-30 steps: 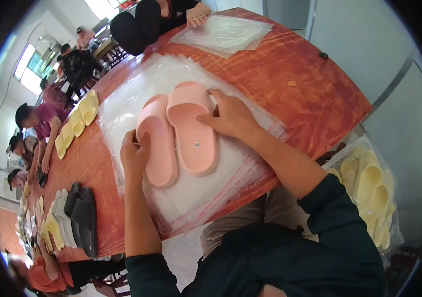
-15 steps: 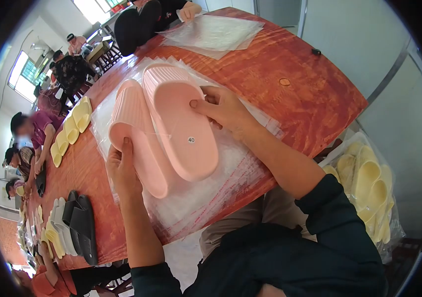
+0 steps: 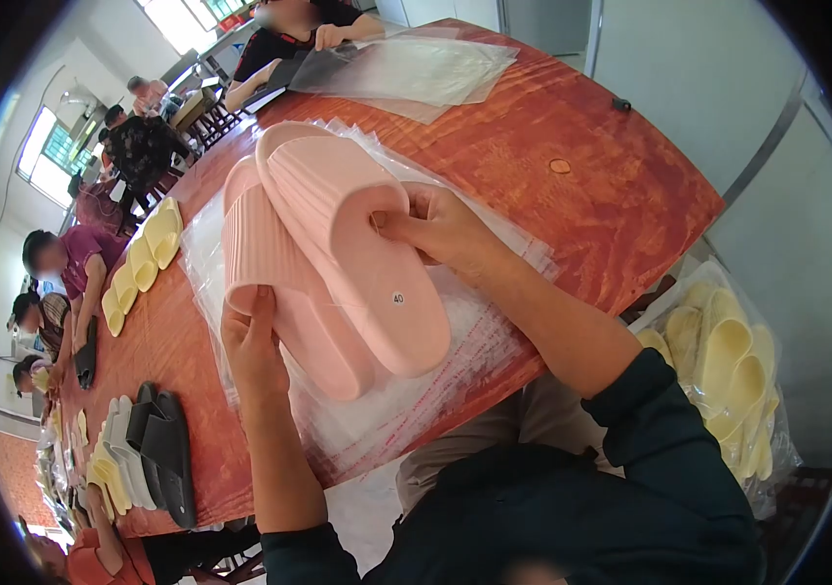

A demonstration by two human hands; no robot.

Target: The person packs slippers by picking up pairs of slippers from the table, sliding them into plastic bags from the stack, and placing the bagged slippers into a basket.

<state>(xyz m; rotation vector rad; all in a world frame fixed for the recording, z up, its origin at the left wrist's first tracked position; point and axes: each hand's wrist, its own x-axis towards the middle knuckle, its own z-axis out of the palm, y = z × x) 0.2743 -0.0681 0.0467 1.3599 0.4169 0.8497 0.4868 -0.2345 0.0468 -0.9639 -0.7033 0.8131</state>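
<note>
Two pink slippers are in my hands above a stack of clear plastic bags [image 3: 377, 429]. My left hand [image 3: 255, 336] grips the strap edge of the left pink slipper [image 3: 313, 341], thumb on top. With thumb and fingers, my right hand [image 3: 425, 224] pinches the side of the right pink slipper [image 3: 391, 292], which has a round "40" sticker on its heel. The right slipper partly overlaps the left one. Both toes point away from me.
Yellow slippers [image 3: 143, 258] lie along the table's left side, with grey [image 3: 123, 444] and black slippers [image 3: 167, 448] nearer. A bag of yellow slippers [image 3: 728, 370] stands at right. Across the table, a person [image 3: 289, 49] handles a black item beside clear bags [image 3: 416, 68].
The pink slippers have tilted and shifted; the right one now overlaps the left more, its heel lower and further right. Across the table, the person has lowered the black item.
</note>
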